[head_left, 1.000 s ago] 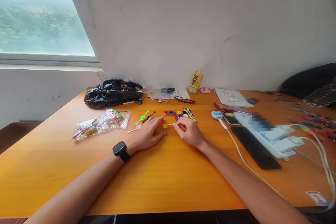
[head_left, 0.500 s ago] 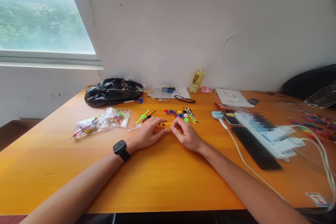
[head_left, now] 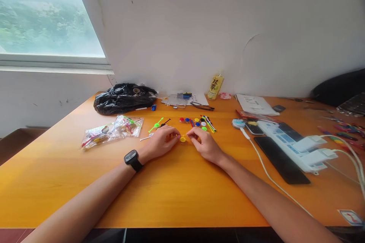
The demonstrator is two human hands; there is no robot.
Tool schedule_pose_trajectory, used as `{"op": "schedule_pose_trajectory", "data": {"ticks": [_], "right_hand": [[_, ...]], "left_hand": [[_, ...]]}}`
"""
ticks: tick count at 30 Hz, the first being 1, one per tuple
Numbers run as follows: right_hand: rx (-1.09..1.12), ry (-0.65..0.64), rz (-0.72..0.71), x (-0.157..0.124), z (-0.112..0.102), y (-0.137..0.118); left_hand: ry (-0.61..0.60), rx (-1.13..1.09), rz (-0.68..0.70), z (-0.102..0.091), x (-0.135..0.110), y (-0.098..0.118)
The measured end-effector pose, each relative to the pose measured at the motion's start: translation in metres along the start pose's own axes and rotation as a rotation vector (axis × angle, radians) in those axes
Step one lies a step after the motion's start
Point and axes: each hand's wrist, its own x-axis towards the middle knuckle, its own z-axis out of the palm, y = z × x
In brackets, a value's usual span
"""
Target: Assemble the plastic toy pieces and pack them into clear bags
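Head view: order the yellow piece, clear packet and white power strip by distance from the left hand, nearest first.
1. yellow piece, at the fingertips of the left hand, just to its right.
2. clear packet, to its left.
3. white power strip, far right, past the right hand.

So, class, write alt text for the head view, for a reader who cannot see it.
Two hands, the left hand wearing a black watch and the right hand, pinch a yellow disc-on-stick piece between them over an orange table. Just beyond lie coloured discs, with a clear packet at left and a white power strip at right.
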Motion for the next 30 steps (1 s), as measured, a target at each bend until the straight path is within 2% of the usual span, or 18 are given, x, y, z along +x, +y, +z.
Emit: {"op": "schedule_pose_trajectory", "data": {"ticks": [10,20,30], "right_hand": [[-0.023,-0.069,0.009,-0.001,-0.002,-0.006],[-0.025,-0.111,0.001,-0.002,-0.003,-0.011],[-0.047,-0.114,-0.029,-0.003,-0.002,-0.007]], "left_hand": [[-0.045,0.023,0.059,0.002,-0.001,-0.002],[-0.078,0.068,0.135,0.000,-0.001,0.007],[-0.102,0.121,0.169,0.000,0.000,0.009]]}}
